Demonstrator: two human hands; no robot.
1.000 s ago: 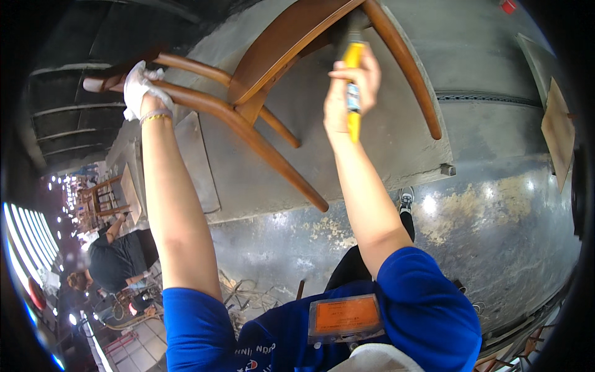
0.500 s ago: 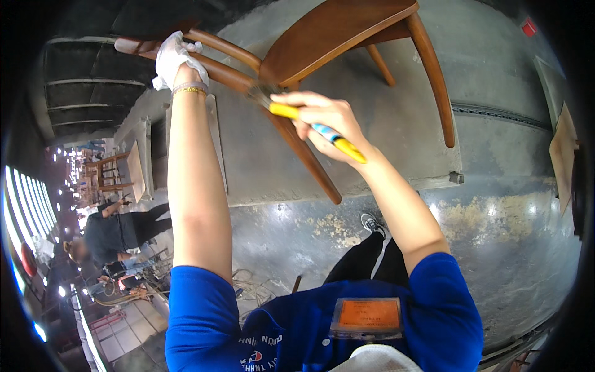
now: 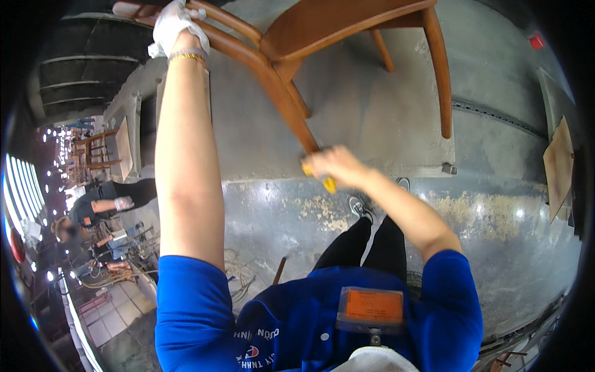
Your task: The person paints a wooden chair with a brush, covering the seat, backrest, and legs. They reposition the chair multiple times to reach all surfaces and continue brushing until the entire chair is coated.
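A brown wooden chair (image 3: 350,28) lies tipped over on a grey work surface (image 3: 378,118). My left hand (image 3: 175,30), in a white glove, is closed around a bar of its frame at the upper left. My bare right hand (image 3: 339,167) grips a paint brush (image 3: 330,184) by its yellow handle. It is at the near end of a chair leg (image 3: 291,111). The brush's bristles are hidden behind the fingers and the leg end, so I cannot tell whether they touch the wood.
A person in dark clothes (image 3: 87,204) works at the left, among hoses and other gear. Behind that person stands another wooden chair (image 3: 93,152). A brown board (image 3: 559,167) leans at the far right, and a small red object (image 3: 537,41) lies at the upper right.
My right hand and the brush have moved down along the leg, from near the seat joint to its near end. My left hand keeps its hold, and the chair appears slightly higher in view.
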